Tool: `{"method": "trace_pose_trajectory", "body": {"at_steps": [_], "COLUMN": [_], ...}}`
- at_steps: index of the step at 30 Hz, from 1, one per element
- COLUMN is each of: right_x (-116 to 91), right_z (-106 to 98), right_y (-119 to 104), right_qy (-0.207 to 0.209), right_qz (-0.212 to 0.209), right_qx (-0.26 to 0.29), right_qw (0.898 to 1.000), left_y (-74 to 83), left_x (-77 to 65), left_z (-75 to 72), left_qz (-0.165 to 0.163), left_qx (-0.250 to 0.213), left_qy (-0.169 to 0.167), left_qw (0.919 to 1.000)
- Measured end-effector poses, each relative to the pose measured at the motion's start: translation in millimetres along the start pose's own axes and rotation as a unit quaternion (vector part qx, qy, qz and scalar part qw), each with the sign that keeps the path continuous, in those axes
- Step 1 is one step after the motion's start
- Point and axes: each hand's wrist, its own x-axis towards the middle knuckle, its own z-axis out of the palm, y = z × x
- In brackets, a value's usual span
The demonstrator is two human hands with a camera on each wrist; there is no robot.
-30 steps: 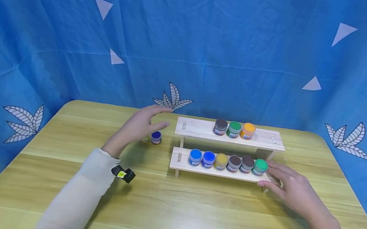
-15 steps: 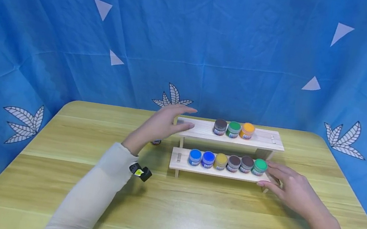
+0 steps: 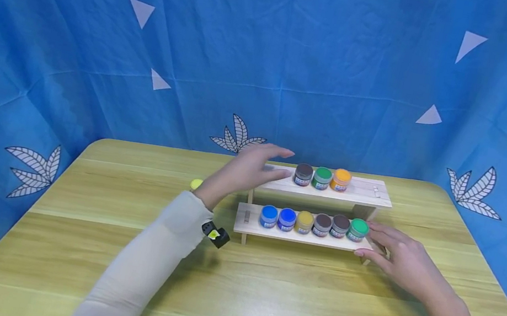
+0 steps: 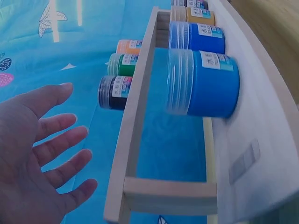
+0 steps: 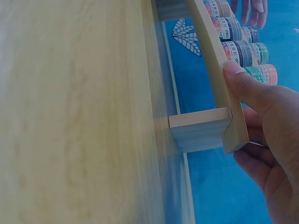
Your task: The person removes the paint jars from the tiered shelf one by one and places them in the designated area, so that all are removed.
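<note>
A two-tier wooden rack (image 3: 250,228) holds paint jars. Its upper tier carries a dark jar (image 3: 303,175), a green jar (image 3: 322,178) and an orange jar (image 3: 341,180). Several more line the lower tier, from a light blue jar (image 3: 269,216) to a green-lidded jar (image 3: 358,230). My left hand (image 3: 254,169) hovers over the upper tier's left part, fingers spread and holding nothing; the left wrist view shows a gap between it and the dark jar. At the lower tier's right end my right hand (image 5: 278,126) grips the board, thumb on its front edge, beside the green-lidded jar.
A yellow-lidded jar (image 3: 196,184) stands on the wooden table (image 3: 288,309) left of the rack, partly behind my left wrist. Behind the table hangs a blue cloth (image 3: 338,71) with leaf and triangle prints.
My left hand has moved right, from above the loose jars at the left to over the upper tier. The dark blue jar there is now hidden behind it. My right hand stays put.
</note>
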Motion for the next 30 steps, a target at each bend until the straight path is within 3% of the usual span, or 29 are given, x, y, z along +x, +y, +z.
{"method": "trace_pose_trajectory", "body": {"at_steps": [12,30], "right_x": [-0.1,0.4], "right_z": [1.2,1.1], "right_y": [0.4,1.1], "right_qy": [-0.004,0.001], "right_qz": [0.008,0.001], "right_qx": [0.001,0.002], "right_qw": [1.000,1.000], "left_y": [12.0,21.6], "left_x": [17.0,30.0], "left_z": [12.7,29.3], "left_qz": [-0.030,-0.037], "left_qx": [0.001,0.024], "left_qy": [-0.029,-0.015], "left_qw": [0.9991,0.9989]}}
